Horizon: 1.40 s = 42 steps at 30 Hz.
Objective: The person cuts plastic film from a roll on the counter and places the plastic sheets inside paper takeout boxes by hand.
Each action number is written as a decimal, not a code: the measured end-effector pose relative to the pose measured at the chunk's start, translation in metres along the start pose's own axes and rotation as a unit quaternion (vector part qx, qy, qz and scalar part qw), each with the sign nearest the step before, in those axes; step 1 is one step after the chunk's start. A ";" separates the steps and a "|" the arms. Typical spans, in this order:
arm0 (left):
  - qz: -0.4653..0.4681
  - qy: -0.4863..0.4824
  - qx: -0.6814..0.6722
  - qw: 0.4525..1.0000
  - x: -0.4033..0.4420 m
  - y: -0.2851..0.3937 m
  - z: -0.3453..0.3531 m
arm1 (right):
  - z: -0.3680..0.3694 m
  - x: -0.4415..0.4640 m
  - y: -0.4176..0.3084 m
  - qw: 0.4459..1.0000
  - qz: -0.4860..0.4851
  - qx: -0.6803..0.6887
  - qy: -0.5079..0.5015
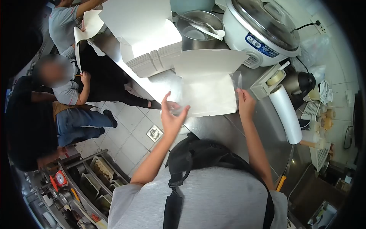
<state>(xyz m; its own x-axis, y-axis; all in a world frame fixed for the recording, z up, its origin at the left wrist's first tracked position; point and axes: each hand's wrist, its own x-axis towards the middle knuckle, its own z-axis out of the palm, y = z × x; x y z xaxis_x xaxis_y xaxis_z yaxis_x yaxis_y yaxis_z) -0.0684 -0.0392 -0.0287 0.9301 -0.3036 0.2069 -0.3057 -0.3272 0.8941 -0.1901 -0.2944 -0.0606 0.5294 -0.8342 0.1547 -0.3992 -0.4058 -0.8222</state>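
Note:
An open white cardboard box (209,91) lies on the steel counter (225,131) in front of me, its lid raised at the back. Clear plastic film shows at both its sides. At the box's left edge is my left hand (173,114), thumb and fingers apart, with a bit of clear film by the fingers. My right hand (245,101) pinches the clear film at the right edge. Behind the box, to the left, a stack of nested open white boxes (156,59) stands on the counter.
A rice cooker (263,30), a metal pot (200,17) with utensils, a tape dispenser (268,80), a white roll (286,114) and a kettle (301,86) stand behind and right. People are at the left; containers fill the lower left. An orange-handled knife (281,183) lies lower right.

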 end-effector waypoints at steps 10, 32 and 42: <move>0.126 0.019 -0.092 0.988 0.004 -0.013 0.017 | -0.014 -0.012 -0.004 0.994 0.055 -0.078 0.044; 0.275 -0.167 0.145 0.935 0.033 0.078 -0.003 | -0.020 -0.019 -0.096 0.953 -0.301 -0.018 -0.011; 0.224 -0.407 0.436 0.770 -0.005 -0.004 0.056 | 0.021 -0.041 -0.039 0.904 -0.327 -0.169 -0.217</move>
<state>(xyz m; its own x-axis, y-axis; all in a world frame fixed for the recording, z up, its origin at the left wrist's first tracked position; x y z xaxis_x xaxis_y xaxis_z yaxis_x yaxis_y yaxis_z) -0.0835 -0.0868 -0.0552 0.3635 -0.9058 -0.2179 -0.9102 -0.3951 0.1244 -0.1801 -0.2368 -0.0466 0.9499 -0.1780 0.2571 -0.0607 -0.9116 -0.4066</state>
